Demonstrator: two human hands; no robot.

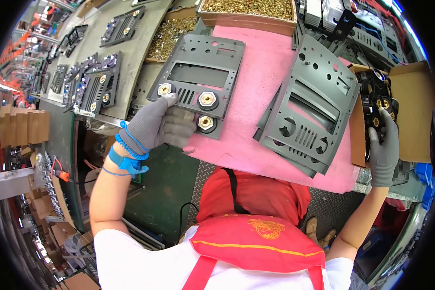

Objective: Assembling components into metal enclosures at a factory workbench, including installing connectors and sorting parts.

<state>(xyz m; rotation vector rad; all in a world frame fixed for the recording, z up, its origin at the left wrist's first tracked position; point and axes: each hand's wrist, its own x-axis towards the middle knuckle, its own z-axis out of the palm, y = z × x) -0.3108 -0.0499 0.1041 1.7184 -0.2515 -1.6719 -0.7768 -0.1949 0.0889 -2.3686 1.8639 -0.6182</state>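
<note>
Hands apart, the right hand [384, 150], fingers spread, should single out one black knob [376, 90] in its box [357, 123] while the left hand [160, 122], grip unclear, steadies the grey panel [200, 88] partly on the pink mat [266, 60].

I'm watching a pink sheet [263, 67] spread across the middle of the frame. Left of centre on it lie overlapping grey metal panels [203, 59]; right of centre, a skewed stack of similar panels [326, 89]. A cardboard box [246, 18] of brass-coloured parts [246, 7] sits at top centre. At upper left, I see a grey table [145, 36] bearing dark fitted assemblies [101, 84].
</note>
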